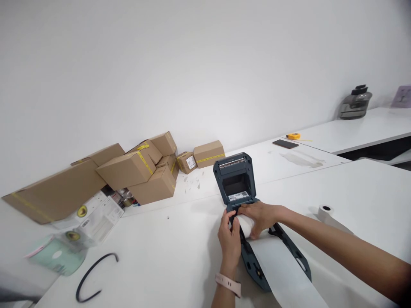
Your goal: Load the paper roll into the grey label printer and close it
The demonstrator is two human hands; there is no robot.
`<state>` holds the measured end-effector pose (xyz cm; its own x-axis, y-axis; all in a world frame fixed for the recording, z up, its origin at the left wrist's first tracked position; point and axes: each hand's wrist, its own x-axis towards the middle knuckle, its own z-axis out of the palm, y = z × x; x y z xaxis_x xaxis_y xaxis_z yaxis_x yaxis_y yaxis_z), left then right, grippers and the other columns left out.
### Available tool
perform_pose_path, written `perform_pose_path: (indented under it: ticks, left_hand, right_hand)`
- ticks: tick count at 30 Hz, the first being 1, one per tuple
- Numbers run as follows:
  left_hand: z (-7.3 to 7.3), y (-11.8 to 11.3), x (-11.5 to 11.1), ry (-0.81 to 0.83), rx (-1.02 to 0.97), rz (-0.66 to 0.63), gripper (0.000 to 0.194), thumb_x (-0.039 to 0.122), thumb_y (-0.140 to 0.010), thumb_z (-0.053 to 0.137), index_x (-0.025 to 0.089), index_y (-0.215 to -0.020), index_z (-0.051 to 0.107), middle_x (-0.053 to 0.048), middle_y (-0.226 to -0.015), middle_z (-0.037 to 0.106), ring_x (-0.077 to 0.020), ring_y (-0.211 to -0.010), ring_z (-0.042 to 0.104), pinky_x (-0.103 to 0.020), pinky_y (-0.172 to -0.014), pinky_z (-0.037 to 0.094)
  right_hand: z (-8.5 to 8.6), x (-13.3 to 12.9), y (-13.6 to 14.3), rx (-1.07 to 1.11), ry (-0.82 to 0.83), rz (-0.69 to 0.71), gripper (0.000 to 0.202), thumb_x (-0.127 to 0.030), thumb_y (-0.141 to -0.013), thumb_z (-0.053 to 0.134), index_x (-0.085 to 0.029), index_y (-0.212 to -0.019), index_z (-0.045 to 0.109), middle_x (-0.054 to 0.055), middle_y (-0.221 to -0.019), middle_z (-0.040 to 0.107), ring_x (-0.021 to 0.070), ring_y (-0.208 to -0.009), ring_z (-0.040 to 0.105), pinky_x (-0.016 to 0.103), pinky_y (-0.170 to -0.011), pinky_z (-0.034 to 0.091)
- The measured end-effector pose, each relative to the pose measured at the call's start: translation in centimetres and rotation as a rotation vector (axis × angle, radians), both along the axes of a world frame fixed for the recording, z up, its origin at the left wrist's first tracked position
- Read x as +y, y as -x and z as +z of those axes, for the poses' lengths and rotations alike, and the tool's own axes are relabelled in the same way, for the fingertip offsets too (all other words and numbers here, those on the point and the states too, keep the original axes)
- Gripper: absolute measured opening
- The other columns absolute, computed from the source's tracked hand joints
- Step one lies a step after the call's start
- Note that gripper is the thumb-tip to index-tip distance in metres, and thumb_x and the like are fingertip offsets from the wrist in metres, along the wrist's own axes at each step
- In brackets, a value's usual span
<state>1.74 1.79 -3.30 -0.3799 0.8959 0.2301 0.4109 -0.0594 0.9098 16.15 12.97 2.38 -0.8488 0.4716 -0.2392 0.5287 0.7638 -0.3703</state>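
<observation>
A dark blue-grey printer with its lid (236, 177) raised sits on the white table. Inside its body lies a white paper roll (245, 225), and a wide strip of paper (285, 269) runs from it toward the front edge of the view. My right hand (258, 216) lies over the roll, gripping it from above with the fingers bent. At the printer's left side, my left hand (229, 235) has its fingertips on the housing edge beside the roll; a pink band is on that wrist. What my left fingers press on is partly hidden.
Cardboard boxes (154, 186) are piled at the back left. Clear packages, a mint pouch (58, 254) and a black cable (86, 278) lie left. A small paper roll (326, 211) stands right; a phone (285, 144) and yellow tape measure (293, 136) lie behind.
</observation>
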Motion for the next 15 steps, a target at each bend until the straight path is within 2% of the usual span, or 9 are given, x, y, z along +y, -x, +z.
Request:
perform_pose_path:
  ticks: [3, 5, 6, 8, 10, 12, 13, 15]
  left_hand:
    - [0.1, 0.0, -0.1, -0.010, 0.000, 0.002, 0.034, 0.038, -0.093, 0.049, 0.022, -0.115, 0.069, -0.009, -0.139, 0.065, -0.0253, -0.139, 0.050, -0.039, -0.112, 0.040]
    - [0.2, 0.0, -0.2, -0.018, 0.002, -0.003, 0.034, 0.039, -0.093, 0.050, 0.022, -0.115, 0.069, -0.009, -0.136, 0.066, -0.0257, -0.140, 0.049, -0.039, -0.112, 0.039]
    - [0.3, 0.0, -0.2, -0.019, 0.003, -0.006, 0.034, 0.039, -0.093, 0.051, 0.021, -0.114, 0.069, -0.010, -0.135, 0.067, -0.0261, -0.140, 0.049, -0.040, -0.112, 0.040]
    - [0.4, -0.1, -0.3, -0.016, 0.001, -0.007, 0.034, 0.039, -0.093, 0.051, 0.022, -0.114, 0.070, -0.010, -0.136, 0.066, -0.0265, -0.138, 0.051, -0.040, -0.112, 0.041]
    - [0.4, -0.2, -0.2, -0.011, -0.003, -0.004, 0.033, 0.038, -0.093, 0.051, 0.022, -0.114, 0.070, -0.010, -0.138, 0.065, -0.0264, -0.138, 0.051, -0.040, -0.112, 0.041]
    - [0.6, -0.2, -0.1, -0.004, -0.004, -0.004, 0.033, 0.038, -0.093, 0.051, 0.021, -0.115, 0.070, -0.010, -0.139, 0.064, -0.0262, -0.138, 0.050, -0.040, -0.113, 0.039]
    - [0.7, -0.2, -0.1, 0.000, -0.003, -0.007, 0.034, 0.038, -0.093, 0.051, 0.021, -0.115, 0.070, -0.010, -0.139, 0.064, -0.0263, -0.139, 0.050, -0.041, -0.114, 0.039]
    - [1.1, -0.1, -0.1, 0.019, 0.000, -0.020, 0.036, 0.041, -0.094, 0.051, 0.021, -0.117, 0.070, -0.011, -0.140, 0.063, -0.0267, -0.140, 0.048, -0.042, -0.115, 0.038]
  right_hand:
    - [0.4, -0.3, -0.6, 0.006, -0.006, -0.001, 0.097, -0.055, -0.058, 0.081, -0.015, -0.141, 0.052, 0.020, -0.137, 0.057, 0.0439, -0.123, 0.057, 0.055, -0.103, 0.042]
    - [1.6, -0.5, -1.4, 0.066, 0.019, 0.026, 0.090, -0.055, -0.060, 0.081, -0.017, -0.138, 0.056, 0.017, -0.130, 0.062, 0.0400, -0.116, 0.061, 0.050, -0.097, 0.047]
    - [2.6, -0.6, -1.9, 0.152, 0.041, 0.037, 0.078, -0.055, -0.065, 0.079, -0.017, -0.131, 0.062, 0.015, -0.122, 0.066, 0.0361, -0.109, 0.065, 0.046, -0.091, 0.050]
    - [5.1, -0.4, -2.7, 0.464, 0.028, -0.002, 0.046, -0.056, -0.081, 0.067, -0.019, -0.108, 0.071, 0.010, -0.105, 0.070, 0.0275, -0.094, 0.067, 0.039, -0.082, 0.052]
    - [7.8, 0.3, -2.8, 0.828, -0.136, -0.152, 0.038, -0.053, -0.094, 0.051, -0.020, -0.096, 0.071, 0.009, -0.100, 0.071, 0.0250, -0.094, 0.066, 0.039, -0.087, 0.051]
    - [10.1, 1.7, -2.2, 0.992, -0.369, -0.312, 0.039, -0.051, -0.099, 0.043, -0.022, -0.110, 0.067, 0.012, -0.117, 0.068, 0.0286, -0.113, 0.060, 0.046, -0.101, 0.044]
    - [11.0, 2.5, -1.8, 0.987, -0.446, -0.352, 0.041, -0.050, -0.100, 0.041, -0.023, -0.120, 0.064, 0.013, -0.127, 0.064, 0.0302, -0.122, 0.055, 0.049, -0.107, 0.040]
    - [11.9, 4.1, -0.7, 0.895, -0.482, -0.351, 0.045, -0.050, -0.102, 0.034, -0.023, -0.127, 0.061, 0.013, -0.136, 0.059, 0.0301, -0.129, 0.050, 0.049, -0.110, 0.036]
